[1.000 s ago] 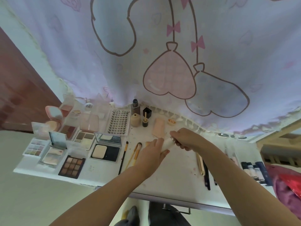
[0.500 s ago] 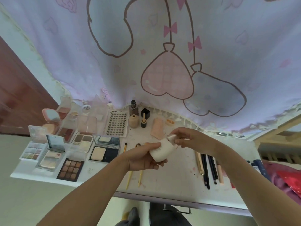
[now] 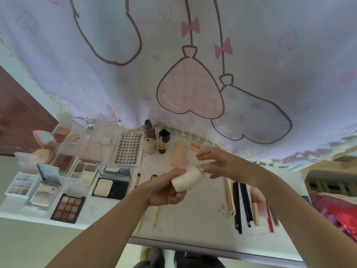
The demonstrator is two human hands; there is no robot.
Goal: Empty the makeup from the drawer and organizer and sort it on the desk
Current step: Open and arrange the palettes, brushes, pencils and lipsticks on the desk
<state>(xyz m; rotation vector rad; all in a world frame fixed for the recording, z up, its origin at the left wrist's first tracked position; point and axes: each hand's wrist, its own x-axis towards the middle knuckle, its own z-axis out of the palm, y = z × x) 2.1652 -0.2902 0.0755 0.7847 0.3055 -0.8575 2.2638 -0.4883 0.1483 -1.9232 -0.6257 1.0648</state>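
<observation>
Gripping a smooth cream cylindrical bottle (image 3: 186,179), left hand (image 3: 166,190); right hand (image 3: 218,163) blurred, unclear.

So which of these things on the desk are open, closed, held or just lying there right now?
Left hand: grips the white bottle.
White bottle: held above the desk, tilted.
Right hand: at the bottle's top end, blurred; grip unclear.
Brown eyeshadow palette: open, lying flat.
Black powder compact: open, lid raised.
Pink round compact: open, mirror up.
Lash tray: lying flat.
Pencils: lying side by side.
</observation>
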